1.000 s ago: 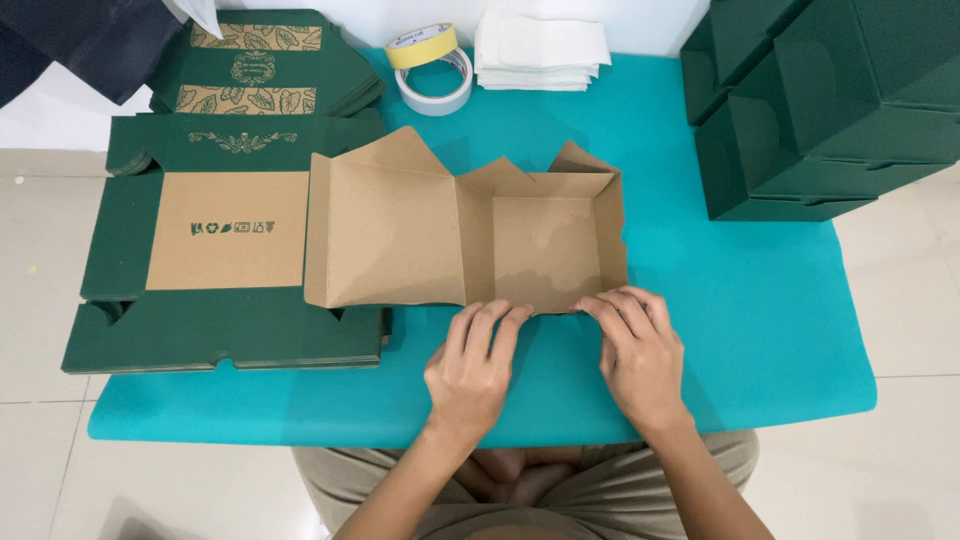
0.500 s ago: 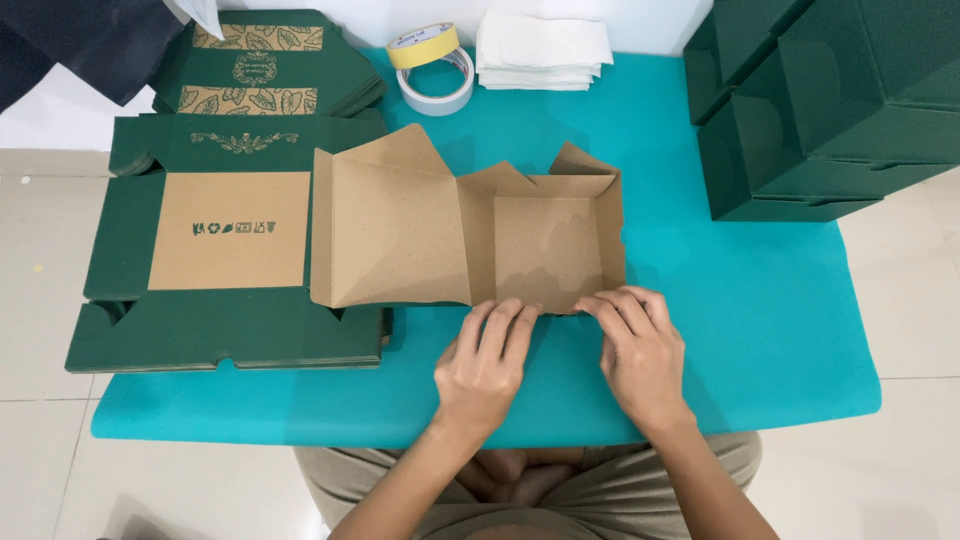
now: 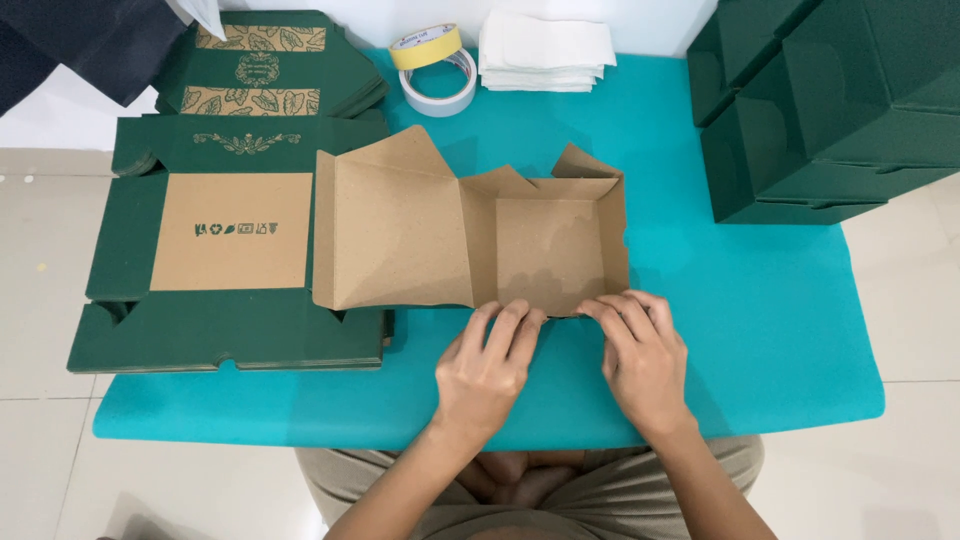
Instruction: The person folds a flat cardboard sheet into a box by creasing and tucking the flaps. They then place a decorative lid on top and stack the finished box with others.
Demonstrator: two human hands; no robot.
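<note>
Cardboard, brown on the inside and dark green outside, made up the half-folded box that lay on the teal table mat, close to the near edge and just in front of the person. Since a second earlier very little had shifted: both hands stayed at the box's near wall and only crept slightly, which suggests the near wall was being pressed into place rather than a new fold begun.

The left hand lay palm down with its fingers stretched forward, fingertips touching the near edge of the box; it gripped nothing. The right hand curled its fingers over the near right corner of the box, pinching or pressing the wall there; whether cardboard was truly held between the fingers could not be told.

The box had its right part formed into a shallow square tray with raised walls and two pointed flaps standing at the far side. Its left part, a broad panel with angled side flaps, lay open and overlapped a stack of flat unfolded dark green box blanks, whose top sheet showed a brown printed square.

Further off sat more flat green blanks with a gold leaf pattern, a yellow tape roll on a white one, a pile of white folded sheets, and stacked finished dark green boxes at the right.
</note>
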